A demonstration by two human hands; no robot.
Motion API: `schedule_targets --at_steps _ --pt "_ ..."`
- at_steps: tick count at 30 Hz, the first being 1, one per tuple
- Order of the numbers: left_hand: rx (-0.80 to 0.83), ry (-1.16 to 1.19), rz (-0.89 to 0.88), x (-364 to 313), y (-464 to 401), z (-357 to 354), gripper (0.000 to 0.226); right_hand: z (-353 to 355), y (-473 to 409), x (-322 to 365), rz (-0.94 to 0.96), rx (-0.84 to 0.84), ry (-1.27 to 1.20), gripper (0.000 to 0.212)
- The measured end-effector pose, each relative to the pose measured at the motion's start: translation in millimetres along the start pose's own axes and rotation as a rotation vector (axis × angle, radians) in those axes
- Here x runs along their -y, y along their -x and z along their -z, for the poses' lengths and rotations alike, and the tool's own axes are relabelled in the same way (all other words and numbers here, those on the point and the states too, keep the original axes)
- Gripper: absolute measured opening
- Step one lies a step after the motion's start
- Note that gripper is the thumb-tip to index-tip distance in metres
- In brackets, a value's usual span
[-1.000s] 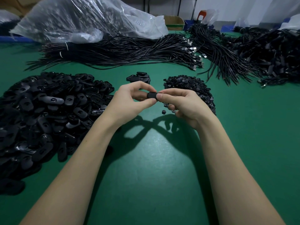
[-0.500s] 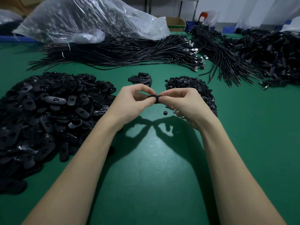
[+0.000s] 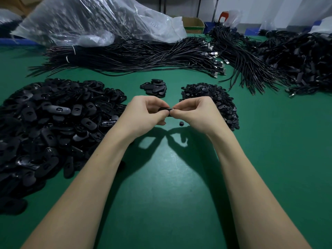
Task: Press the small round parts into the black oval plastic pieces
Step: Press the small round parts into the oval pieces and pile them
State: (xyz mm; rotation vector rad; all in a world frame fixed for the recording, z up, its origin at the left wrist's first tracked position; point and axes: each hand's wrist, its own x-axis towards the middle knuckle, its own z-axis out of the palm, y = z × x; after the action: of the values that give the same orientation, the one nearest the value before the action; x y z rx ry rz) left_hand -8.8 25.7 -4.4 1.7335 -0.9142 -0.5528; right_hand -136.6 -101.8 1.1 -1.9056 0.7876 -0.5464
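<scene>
A green matte desk [image 3: 161, 177] in a workshop carries everything, with white walls and a cardboard box dim beyond its far edge. Above the desk's middle, a black oval plastic piece [image 3: 164, 109] is pinched between both hands: the left hand [image 3: 143, 114] curls thumb and fingers round its left end, the right hand [image 3: 195, 114] pinches its right end with curled fingertips. Whether a round part is already seated in it cannot be told; the fingers hide the hole.

Just under the right hand one small round part [image 3: 181, 123] lies loose on the desk. Behind that hand sits a heap of small round parts [image 3: 212, 97], knobbly and dull black. Beside it, toward the far middle, a little stack of oval pieces [image 3: 155, 87] looks like the finished lot, though that is a guess. By the left edge spreads a large pile of oval pieces [image 3: 50, 123], smooth, flat, slightly glossy, each with a hole. If so, very little is done and nearly all remains.

Along the far edge lie bundles of thin black cables [image 3: 134, 56] with metal plugs, and a crinkled clear plastic bag [image 3: 93, 18].
</scene>
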Motion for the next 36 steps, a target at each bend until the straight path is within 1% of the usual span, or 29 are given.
schedule_targets --at_steps 9,15,17,20,22,27,36 --pt "-0.012 -0.023 0.018 -3.4 2.0 2.8 0.013 -7.3 2.5 0.3 0.018 -0.005 0.05 0.01" --pt "-0.041 -0.073 0.021 -0.8 0.1 2.8 0.014 -12.9 3.6 0.8 0.029 -0.01 0.014 0.011" --pt "-0.039 -0.08 0.034 0.9 0.2 2.7 0.014 -13.0 4.4 -0.1 0.016 0.011 -0.007 0.009" --pt "-0.016 -0.02 0.041 2.4 0.3 4.0 0.009 -8.0 4.3 -0.6 -0.022 0.072 -0.095 0.006" --pt "0.007 0.006 0.033 3.2 0.2 5.5 0.008 -5.4 3.7 -0.7 -0.021 0.087 -0.107 0.007" --pt "0.034 -0.006 0.023 4.1 -0.5 7.5 0.01 -7.6 5.1 0.6 0.007 0.062 -0.064 0.008" --pt "0.015 -0.045 0.021 0.5 0.2 8.6 0.011 -15.0 4.2 -1.9 0.034 0.04 -0.032 0.011"
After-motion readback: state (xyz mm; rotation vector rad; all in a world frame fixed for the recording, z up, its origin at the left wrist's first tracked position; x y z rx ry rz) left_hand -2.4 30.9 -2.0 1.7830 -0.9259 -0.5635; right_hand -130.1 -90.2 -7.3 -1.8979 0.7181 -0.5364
